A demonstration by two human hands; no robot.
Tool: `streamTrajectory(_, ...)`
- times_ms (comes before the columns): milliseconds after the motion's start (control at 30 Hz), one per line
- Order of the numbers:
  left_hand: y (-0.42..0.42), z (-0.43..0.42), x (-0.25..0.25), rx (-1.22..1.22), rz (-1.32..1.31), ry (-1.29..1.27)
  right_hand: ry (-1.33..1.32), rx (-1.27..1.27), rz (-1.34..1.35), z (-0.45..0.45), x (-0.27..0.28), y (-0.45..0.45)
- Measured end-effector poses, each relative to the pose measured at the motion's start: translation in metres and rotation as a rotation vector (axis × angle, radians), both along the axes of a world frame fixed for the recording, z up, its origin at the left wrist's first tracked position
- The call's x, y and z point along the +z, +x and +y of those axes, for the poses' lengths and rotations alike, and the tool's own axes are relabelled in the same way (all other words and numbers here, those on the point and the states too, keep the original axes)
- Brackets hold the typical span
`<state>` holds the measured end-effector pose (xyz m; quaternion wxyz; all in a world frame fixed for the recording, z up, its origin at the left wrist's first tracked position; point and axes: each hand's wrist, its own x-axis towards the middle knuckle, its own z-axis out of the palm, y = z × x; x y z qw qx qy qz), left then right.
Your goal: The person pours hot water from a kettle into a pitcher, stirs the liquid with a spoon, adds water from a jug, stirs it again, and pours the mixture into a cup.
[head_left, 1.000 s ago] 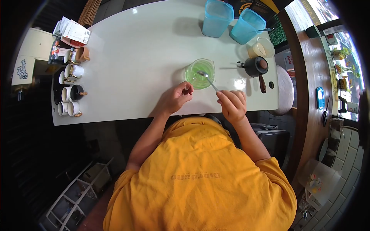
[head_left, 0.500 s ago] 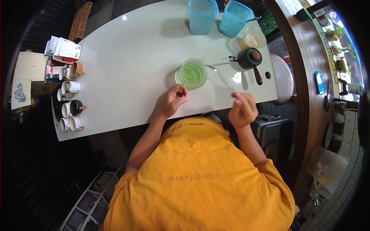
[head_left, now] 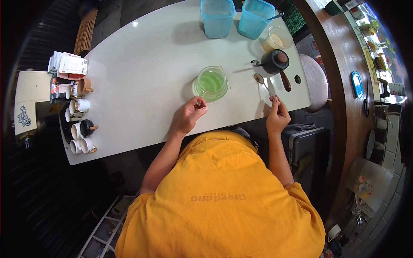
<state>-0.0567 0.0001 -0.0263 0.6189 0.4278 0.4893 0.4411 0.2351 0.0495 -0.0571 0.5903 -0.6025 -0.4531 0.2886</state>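
A glass pitcher (head_left: pixel 211 84) of pale green liquid stands upright on the white table near its front edge. The fingers of my left hand (head_left: pixel 190 115) are closed on the pitcher's handle, on its near side. To the right, my right hand (head_left: pixel 278 116) pinches a metal spoon (head_left: pixel 266 88) by the end of its handle. The spoon's bowl points away from me, over the table and short of the black pot (head_left: pixel 273 62) with its brown wooden handle. Whether the spoon touches the tabletop I cannot tell.
Two blue plastic containers (head_left: pixel 217 21) stand at the back, one with a spoon in it. Beside the pot is a clear cup (head_left: pixel 278 38) with pale contents. Several mugs (head_left: pixel 79 106) and some papers (head_left: pixel 72 64) line the left edge of the white table (head_left: pixel 137 86).
My right hand has moved slightly right, and the spoon has swung right, away from the pitcher toward the pot. My left hand stays on the pitcher's handle.
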Motion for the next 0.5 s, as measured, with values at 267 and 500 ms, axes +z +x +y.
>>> streamTrajectory(267,0.001,0.000,-0.004,0.046,0.028,0.028,-0.203,-0.019,-0.313,0.008,-0.003,0.024)
streamTrajectory(500,-0.003,0.002,-0.018,0.093,-0.087,0.108,0.046,0.065,-0.751,0.016,0.005,0.034)
